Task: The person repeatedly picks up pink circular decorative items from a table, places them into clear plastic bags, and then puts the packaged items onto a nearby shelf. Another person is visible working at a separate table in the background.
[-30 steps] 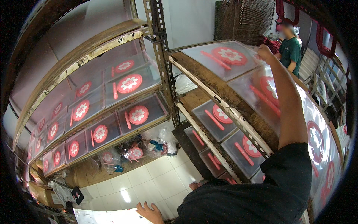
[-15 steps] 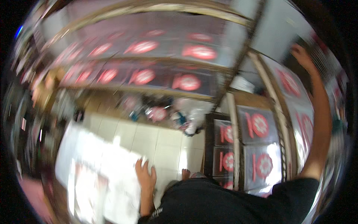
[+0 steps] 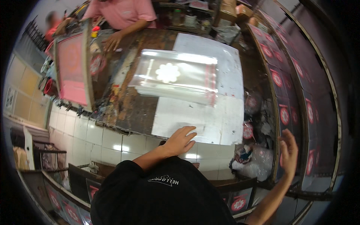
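My left hand (image 3: 180, 140) is by the near edge of a white board (image 3: 198, 123) on the table, fingers apart and nothing in them. Whether it touches the board I cannot tell. On the board and bare wood lies a stack of clear plastic bags (image 3: 180, 77), with a white flower shape and a reddish band at the right end. My right hand (image 3: 288, 152) is out to the right, empty and with loosely spread fingers. Beside it stands a drying rack (image 3: 275, 112) bearing printed sheets with red flower designs.
Across the stained wooden table (image 3: 127, 108) a person in a pink shirt (image 3: 127, 13) works by a tilted, framed printing screen (image 3: 72, 71). Crumpled plastic bags (image 3: 258, 161) lie on the floor between table and rack. Behind me is another rack (image 3: 63, 202).
My view has swung left from the racks to the table. My right arm has come away from the far rack, and my left hand is now at the board's near edge.
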